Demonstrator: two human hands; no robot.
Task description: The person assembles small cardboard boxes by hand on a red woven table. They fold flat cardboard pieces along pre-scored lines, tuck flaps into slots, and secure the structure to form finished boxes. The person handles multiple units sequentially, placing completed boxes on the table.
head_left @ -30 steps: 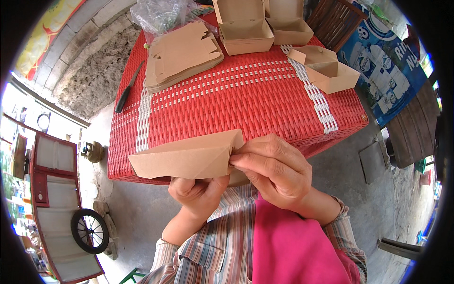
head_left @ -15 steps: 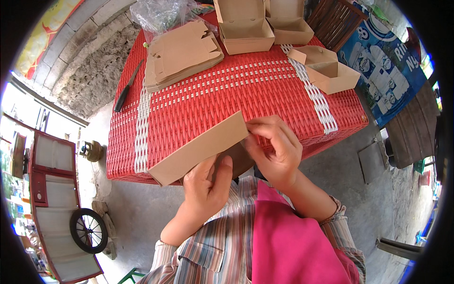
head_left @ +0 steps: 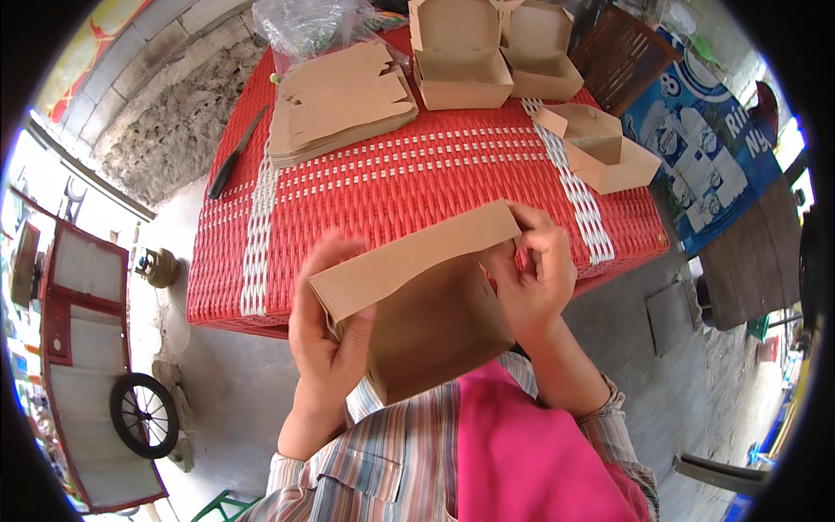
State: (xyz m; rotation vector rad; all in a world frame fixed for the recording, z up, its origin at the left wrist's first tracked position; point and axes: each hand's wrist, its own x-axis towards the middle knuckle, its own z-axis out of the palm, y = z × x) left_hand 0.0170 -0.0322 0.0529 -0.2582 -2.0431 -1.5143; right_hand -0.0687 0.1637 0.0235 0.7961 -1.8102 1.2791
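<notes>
A brown cardboard box (head_left: 426,335), partly folded up, is held over the table's near edge, its hollow inside facing me. Its long front panel (head_left: 416,259) runs tilted, higher at the right. My left hand (head_left: 329,317) grips the left end, thumb on the inner side and fingers behind, slightly blurred. At the right corner my right hand (head_left: 535,270) pinches the cardboard between curled fingers and thumb. Behind the box, a stack of flat cardboard blanks (head_left: 344,104) lies on the red woven table (head_left: 391,183).
Two open-lidded boxes (head_left: 463,80) stand at the back; a partly folded box (head_left: 611,161) sits at the right. A knife (head_left: 237,155) lies along the left edge. Clear plastic bag (head_left: 309,30) at the back left. A wooden chair (head_left: 622,56) stands beyond the right corner.
The box has turned and opened toward me, showing its inside. My left hand moved from below the panel to its left end; my right hand shifted slightly right, still at the right corner.
</notes>
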